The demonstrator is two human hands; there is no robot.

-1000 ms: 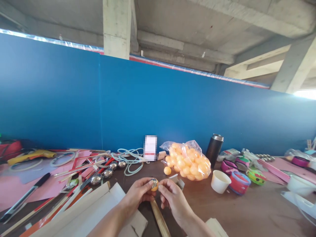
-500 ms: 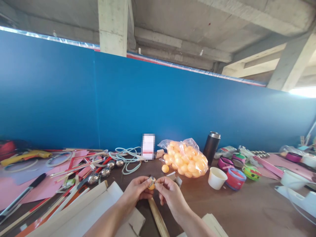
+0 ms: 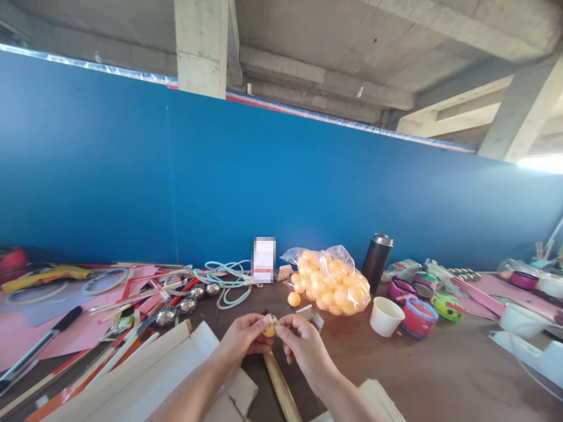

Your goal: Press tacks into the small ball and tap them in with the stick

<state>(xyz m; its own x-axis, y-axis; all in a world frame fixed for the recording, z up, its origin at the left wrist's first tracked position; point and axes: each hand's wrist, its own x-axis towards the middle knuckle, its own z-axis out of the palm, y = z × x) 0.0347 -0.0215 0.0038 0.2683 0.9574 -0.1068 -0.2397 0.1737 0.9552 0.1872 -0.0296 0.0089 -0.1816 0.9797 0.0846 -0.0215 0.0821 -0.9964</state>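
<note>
Your left hand (image 3: 246, 339) is grasping a small orange ball with a silvery patch (image 3: 270, 329). Your right hand (image 3: 303, 346) is pinching at its side, grip closed; whether it is holding anything is unclear.

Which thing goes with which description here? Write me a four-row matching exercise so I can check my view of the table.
Things:
1. Held ball
2. Loose ball
3. Bottle
4. Plastic bag

Descriptions:
A. Black, standing behind the white cup
B. Clear, filled with orange balls
C. Partly orange, partly silvery, in the left hand
D. Orange all over where visible, lying on the table

Pairs: 1-C, 2-D, 3-A, 4-B
</note>
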